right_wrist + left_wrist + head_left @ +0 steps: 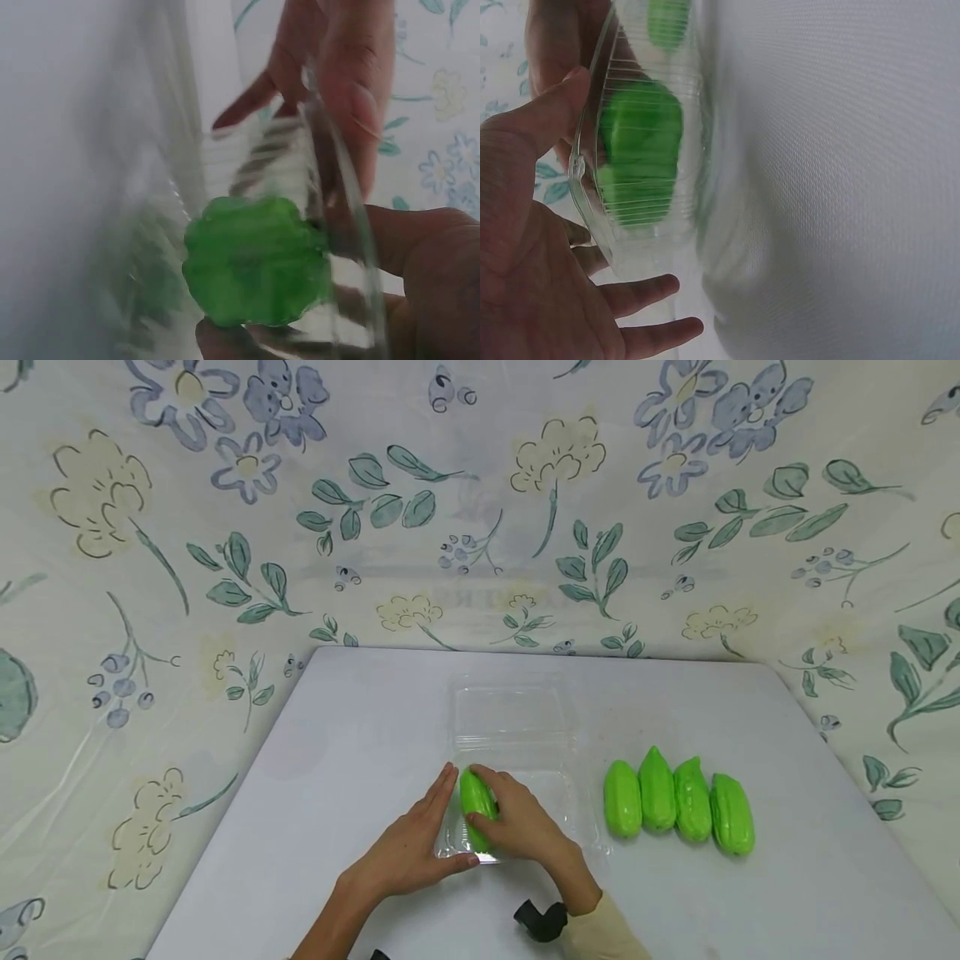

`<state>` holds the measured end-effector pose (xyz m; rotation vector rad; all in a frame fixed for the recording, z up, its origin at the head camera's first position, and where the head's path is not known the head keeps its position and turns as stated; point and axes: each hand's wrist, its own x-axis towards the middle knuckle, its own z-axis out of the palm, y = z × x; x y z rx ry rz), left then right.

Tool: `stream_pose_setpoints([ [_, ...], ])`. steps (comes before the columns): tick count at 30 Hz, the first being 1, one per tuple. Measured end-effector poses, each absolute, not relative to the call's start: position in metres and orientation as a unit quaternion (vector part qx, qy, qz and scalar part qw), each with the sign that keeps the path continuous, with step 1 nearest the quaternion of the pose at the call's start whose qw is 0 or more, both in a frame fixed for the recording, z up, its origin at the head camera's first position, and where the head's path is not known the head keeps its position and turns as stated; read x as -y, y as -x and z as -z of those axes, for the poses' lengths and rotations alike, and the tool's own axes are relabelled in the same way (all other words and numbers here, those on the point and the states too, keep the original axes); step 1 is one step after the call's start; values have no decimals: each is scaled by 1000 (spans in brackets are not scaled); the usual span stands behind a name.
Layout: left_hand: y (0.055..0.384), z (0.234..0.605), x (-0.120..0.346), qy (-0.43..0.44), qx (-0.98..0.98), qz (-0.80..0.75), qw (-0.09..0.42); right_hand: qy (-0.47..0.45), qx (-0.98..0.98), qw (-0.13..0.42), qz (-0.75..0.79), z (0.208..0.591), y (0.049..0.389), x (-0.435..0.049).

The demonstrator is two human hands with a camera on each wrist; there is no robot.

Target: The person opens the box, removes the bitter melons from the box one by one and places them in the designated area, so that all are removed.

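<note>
A clear plastic clamshell box (551, 802) lies opened flat, its lid (510, 710) folded away toward the back. Along the left side of the tray lies one green ridged gourd (476, 793), lengthwise. My right hand (528, 827) holds this gourd from the right, thumb near its front and fingers over its far end. With fingers straight and spread, my left hand (408, 847) braces the box's left front corner. Through the clear wall the lobed end of the gourd (259, 262) shows in the right wrist view.
Several similar green gourds (693, 802) lie in a row on the white table (360, 727), right of the box. A black strap-like piece (542, 920) is at the right wrist. Floral cloth (480, 510) hangs behind and beside the table.
</note>
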<state>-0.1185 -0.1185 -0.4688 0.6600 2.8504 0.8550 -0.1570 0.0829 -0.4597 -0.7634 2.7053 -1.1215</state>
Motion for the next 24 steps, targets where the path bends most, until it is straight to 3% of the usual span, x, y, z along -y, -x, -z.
stream_pose_setpoints([
  [24,120,468,117,-207,-937,-276,58,193,-885,9,425,431,169,-162],
])
